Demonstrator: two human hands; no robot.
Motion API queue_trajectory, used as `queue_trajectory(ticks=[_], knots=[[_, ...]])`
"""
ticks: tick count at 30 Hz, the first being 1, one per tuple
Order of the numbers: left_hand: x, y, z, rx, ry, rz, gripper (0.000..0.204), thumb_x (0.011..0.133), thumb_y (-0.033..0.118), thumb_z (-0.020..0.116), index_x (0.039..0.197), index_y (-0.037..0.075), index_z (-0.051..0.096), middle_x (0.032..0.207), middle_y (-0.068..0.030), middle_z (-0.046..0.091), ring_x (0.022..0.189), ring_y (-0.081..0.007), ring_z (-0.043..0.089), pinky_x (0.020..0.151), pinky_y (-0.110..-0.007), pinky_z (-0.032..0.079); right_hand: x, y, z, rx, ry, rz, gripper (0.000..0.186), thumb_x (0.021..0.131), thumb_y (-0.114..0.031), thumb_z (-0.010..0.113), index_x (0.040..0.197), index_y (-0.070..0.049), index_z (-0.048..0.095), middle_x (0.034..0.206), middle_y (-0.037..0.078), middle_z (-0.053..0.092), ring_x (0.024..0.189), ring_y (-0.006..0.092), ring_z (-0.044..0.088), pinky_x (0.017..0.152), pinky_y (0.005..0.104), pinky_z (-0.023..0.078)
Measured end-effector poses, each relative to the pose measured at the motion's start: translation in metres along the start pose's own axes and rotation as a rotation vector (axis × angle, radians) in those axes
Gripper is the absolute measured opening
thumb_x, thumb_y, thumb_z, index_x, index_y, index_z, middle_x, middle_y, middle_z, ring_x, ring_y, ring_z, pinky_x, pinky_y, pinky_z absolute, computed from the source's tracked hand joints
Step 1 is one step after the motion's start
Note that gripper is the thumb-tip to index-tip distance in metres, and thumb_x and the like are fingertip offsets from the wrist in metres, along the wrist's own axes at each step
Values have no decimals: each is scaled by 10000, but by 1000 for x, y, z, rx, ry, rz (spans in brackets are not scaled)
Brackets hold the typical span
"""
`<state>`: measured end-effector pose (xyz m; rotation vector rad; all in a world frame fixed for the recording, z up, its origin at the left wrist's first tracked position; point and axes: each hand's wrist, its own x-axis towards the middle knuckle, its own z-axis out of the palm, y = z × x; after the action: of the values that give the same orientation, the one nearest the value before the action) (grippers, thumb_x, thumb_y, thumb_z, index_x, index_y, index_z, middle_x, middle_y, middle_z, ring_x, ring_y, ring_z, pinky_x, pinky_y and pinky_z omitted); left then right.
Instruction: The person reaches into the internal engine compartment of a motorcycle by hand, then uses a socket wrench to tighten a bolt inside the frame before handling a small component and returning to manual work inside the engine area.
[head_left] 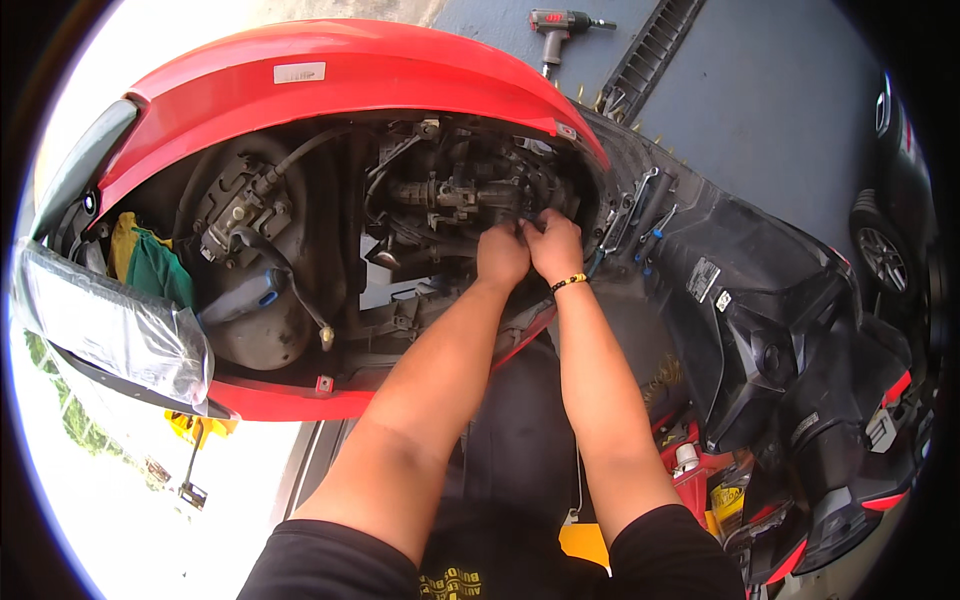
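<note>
Both my hands reach down into the opened engine bay of a red scooter (360, 60). My left hand (503, 254) and my right hand (556, 247) sit side by side, nearly touching, with thumbs and fingers pinched together. Whatever lies between the fingertips is too small and dark to make out. Just beyond them are the grimy engine parts (460, 197), with hoses and a metal clamp-like piece. A beaded bracelet (570, 283) circles my right wrist.
Left of the engine bay is the fuel tank (270, 335), with a green cloth (160, 268) beside it. Wrenches (640, 205) and a blue-handled tool (657, 233) lie on the footboard's right. An impact wrench (553, 40) rests near a floor grate (650, 60). A car wheel (884, 254) stands far right.
</note>
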<state>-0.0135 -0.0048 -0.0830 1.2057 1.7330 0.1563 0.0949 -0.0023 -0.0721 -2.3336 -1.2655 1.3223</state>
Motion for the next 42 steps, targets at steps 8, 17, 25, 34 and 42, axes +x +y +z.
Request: queue_trajectory(ticks=[8, 17, 25, 34, 42], knots=[[-6, 41, -64, 184, 117, -331, 372, 805, 249, 565, 1028, -24, 682, 1058, -295, 666, 1013, -428, 647, 902, -481, 505, -7, -10, -29, -348, 148, -394, 448, 750, -256, 716, 1135, -58, 601, 1223, 190, 561, 1111, 402, 551, 984, 463, 461], [45, -48, -106, -134, 472, -777, 685, 901, 572, 521, 1088, -66, 684, 1118, -253, 679, 1094, -406, 630, 966, -463, 465, 28, -81, 2, -576, -156, -780, 885, 717, -288, 821, 1464, -113, 381, 1399, 159, 443, 1326, 328, 423, 1115, 458, 346], [77, -53, -104, -484, 467, -907, 736, 785, 572, 747, 1081, -97, 666, 1107, -241, 682, 1037, -365, 658, 888, -404, 507, 75, -81, 7, -529, -490, -836, 782, 775, -270, 762, 1450, -105, 404, 1450, 176, 437, 1327, 347, 448, 1080, 439, 394], [73, -33, -102, -627, 405, -890, 713, 826, 508, 723, 1167, -111, 624, 1213, -244, 642, 1116, -363, 630, 907, -440, 498, 136, -98, 42, -81, -715, -546, 463, 934, -374, 571, 1256, -43, 611, 1188, 213, 648, 1161, 341, 597, 1009, 411, 442], [52, -26, -131, -701, 220, -702, 659, 849, 473, 706, 1216, -68, 619, 1214, -253, 640, 1169, -350, 604, 934, -408, 470, 131, -140, 73, -525, -914, -622, 451, 903, -443, 598, 1091, -50, 712, 1093, 182, 693, 1032, 329, 655, 924, 419, 488]])
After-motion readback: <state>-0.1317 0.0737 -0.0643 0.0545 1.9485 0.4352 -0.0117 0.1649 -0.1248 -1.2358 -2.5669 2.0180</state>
